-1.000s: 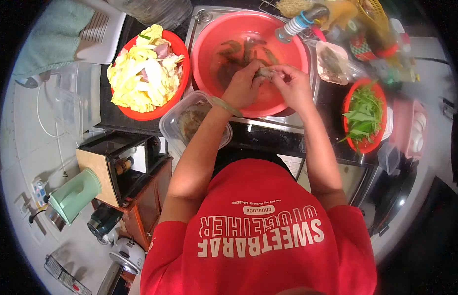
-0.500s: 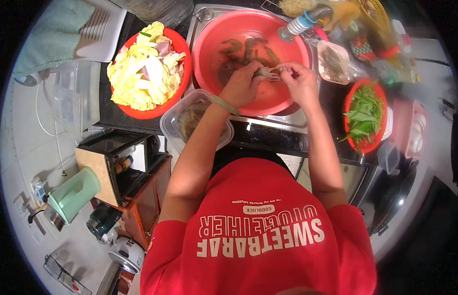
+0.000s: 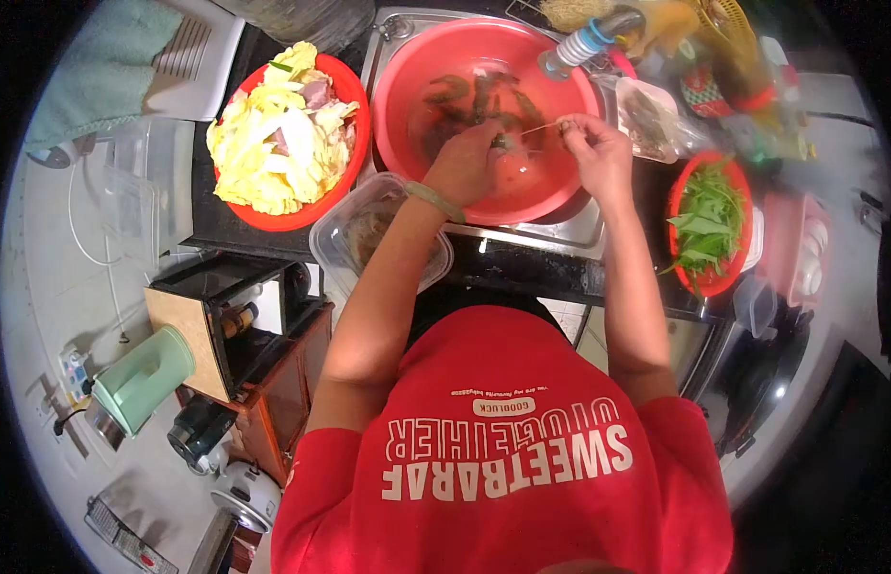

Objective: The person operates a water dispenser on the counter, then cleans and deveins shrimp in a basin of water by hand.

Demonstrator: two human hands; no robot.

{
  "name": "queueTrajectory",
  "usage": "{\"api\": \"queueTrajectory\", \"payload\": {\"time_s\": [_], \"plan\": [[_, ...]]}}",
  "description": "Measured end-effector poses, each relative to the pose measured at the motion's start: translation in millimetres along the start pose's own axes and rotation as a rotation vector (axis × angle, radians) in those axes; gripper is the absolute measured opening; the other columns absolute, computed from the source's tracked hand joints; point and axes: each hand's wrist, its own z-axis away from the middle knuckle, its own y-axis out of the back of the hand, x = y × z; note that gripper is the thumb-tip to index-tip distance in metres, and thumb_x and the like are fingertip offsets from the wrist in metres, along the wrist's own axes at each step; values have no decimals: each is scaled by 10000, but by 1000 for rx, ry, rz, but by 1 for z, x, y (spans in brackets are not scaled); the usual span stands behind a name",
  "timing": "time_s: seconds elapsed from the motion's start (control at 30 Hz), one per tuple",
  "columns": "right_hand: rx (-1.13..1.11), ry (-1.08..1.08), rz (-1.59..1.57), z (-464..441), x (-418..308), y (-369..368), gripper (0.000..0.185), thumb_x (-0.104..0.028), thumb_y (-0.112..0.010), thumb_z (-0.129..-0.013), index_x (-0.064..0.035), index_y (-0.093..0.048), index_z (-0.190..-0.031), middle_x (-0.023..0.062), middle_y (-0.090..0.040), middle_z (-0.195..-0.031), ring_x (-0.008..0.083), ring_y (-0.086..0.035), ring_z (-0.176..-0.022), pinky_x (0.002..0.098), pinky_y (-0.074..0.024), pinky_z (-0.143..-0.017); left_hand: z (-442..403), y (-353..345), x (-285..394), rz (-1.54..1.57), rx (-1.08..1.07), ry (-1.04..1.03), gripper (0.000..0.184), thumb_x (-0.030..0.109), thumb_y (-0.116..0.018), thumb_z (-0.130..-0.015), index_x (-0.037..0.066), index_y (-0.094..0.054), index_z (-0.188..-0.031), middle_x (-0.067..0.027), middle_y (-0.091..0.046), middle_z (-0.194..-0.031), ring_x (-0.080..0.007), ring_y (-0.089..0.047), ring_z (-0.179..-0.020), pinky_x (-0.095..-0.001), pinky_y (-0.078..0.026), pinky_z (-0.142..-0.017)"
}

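Observation:
Over the pink basin, my left hand is closed around a shrimp, of which only a dark bit shows at the fingertips. A thin, pale strand stretches from it to my right hand, whose thumb and forefinger pinch its other end. Something small and dark is at those fingertips, too small to name. Several dark shrimp lie in the shallow water of the basin. Below my left forearm stands a clear plastic container holding greyish pieces, perhaps shrimp.
The basin sits in a steel sink beneath a faucet. At the left is a red bowl of cut cabbage; at the right, a red basket of green leaves. A pale tray stands behind my right hand.
My right hand has moved to the right, away from my left, drawing out the thin strand between them. The left hand has barely moved and still grips the shrimp.

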Motion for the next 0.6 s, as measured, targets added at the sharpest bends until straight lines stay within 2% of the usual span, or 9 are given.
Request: {"api": "queueTrajectory", "payload": {"time_s": [0.07,0.17,0.3,0.37,0.47,0.5,0.6], "plan": [[0,-13,-112,-3,3,4,143,-53,-590,-850,27,-673,-933,8,-627,-712,53,-561,-626,198,-460,-595,0,1,0,61,8,45,186,15,-537,-825,1,-516,-1010,-218,-589,-886,-405,-577,-858,-424,-458,-726],[-40,-34,-184,-7,4,11,146,-38,-571,-864,37,-667,-945,26,-645,-751,68,-588,-651,201,-476,-614,1,1,-6,37,23,6,174,4,-528,-826,7,-523,-1000,-209,-594,-876,-401,-580,-849,-424,-459,-718],[-10,-19,-229,-9,1,21,142,-31,-561,-877,34,-669,-942,34,-655,-766,75,-589,-657,208,-482,-614,0,-1,-13,33,9,32,163,12,-532,-832,13,-528,-996,-206,-596,-870,-401,-580,-845,-424,-460,-716],[41,-58,-224,-11,-4,30,138,-31,-559,-886,29,-671,-942,45,-659,-781,82,-591,-668,216,-491,-618,1,-3,-17,-26,76,-14,152,23,-538,-840,9,-531,-991,-209,-597,-858,-404,-580,-835,-424,-460,-711],[108,-32,-160,-17,-6,51,138,-33,-560,-886,32,-669,-941,56,-666,-808,86,-599,-675,217,-493,-621,2,-1,-20,-55,65,9,158,40,-551,-842,8,-533,-996,-219,-600,-860,-408,-582,-841,-434,-461,-711],[146,-16,-237,-22,-2,57,141,-43,-567,-883,37,-668,-941,62,-669,-827,93,-610,-681,219,-498,-626,2,0,-19,-50,65,5,158,40,-551,-842,8,-533,-996,-219,-600,-860,-408,-582,-841,-434,-461,-711],[267,6,-107,-34,5,89,143,-64,-596,-865,35,-670,-937,58,-669,-810,94,-614,-670,216,-501,-630,3,4,-11,-47,106,12,175,58,-567,-835,9,-533,-1000,-223,-605,-869,-414,-585,-852,-443,-465,-714]]}}
